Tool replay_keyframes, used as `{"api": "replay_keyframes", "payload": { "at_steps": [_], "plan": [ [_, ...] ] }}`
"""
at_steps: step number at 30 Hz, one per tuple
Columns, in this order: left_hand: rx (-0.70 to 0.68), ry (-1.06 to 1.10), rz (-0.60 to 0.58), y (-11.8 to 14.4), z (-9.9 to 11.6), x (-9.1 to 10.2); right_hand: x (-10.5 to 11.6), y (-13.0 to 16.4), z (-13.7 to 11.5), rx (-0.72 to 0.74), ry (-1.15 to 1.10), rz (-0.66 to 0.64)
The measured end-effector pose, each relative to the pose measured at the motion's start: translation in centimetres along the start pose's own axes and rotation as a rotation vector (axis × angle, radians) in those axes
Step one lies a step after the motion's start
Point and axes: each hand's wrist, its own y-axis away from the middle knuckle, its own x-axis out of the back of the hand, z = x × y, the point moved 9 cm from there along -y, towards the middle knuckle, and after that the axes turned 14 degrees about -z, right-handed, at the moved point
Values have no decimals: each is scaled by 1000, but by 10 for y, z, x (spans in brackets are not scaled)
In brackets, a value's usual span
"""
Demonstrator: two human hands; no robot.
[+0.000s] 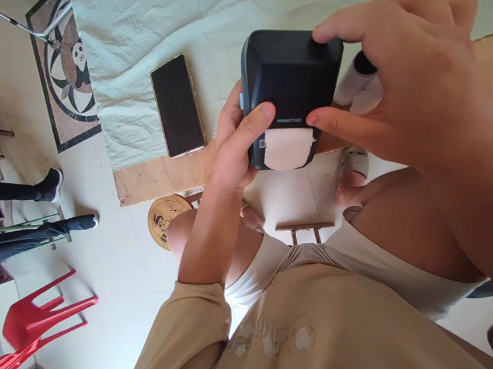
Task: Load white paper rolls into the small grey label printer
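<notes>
A black label printer (292,80) marked NIIMBOT is held up over the table's near edge. White label paper (289,148) sticks out of its lower end, with a ragged edge. My left hand (241,135) grips the printer's left side, thumb on the front and fingers behind. My right hand (410,67) is spread at its right side, one fingertip at the upper right corner and the thumb by the printed name. Behind the right hand, a white roll (354,79) with a dark hollow core is partly hidden.
A smartphone (178,105) with a dark screen lies on the pale green cloth (126,44) over the wooden table (157,177). A round wooden stool (158,223) is below the edge. On the left are a red plastic chair (35,318) and another person's legs (13,188).
</notes>
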Motion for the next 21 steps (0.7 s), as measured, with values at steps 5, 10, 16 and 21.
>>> {"api": "replay_keyframes", "payload": {
  "at_steps": [5, 10, 16, 21],
  "plan": [
    [18, 82, 5, -3, 1, -4, 1, 1, -5, 16, 39, -4],
    [142, 163, 183, -4, -6, -2, 2, 2, -5, 20, 95, 17],
    [104, 164, 303, -5, 3, 0, 5, 0, -12, 7, 44, 6],
    [139, 226, 389, -2, 3, 1, 20, 3, -17, -23, 49, 78]
  ]
}}
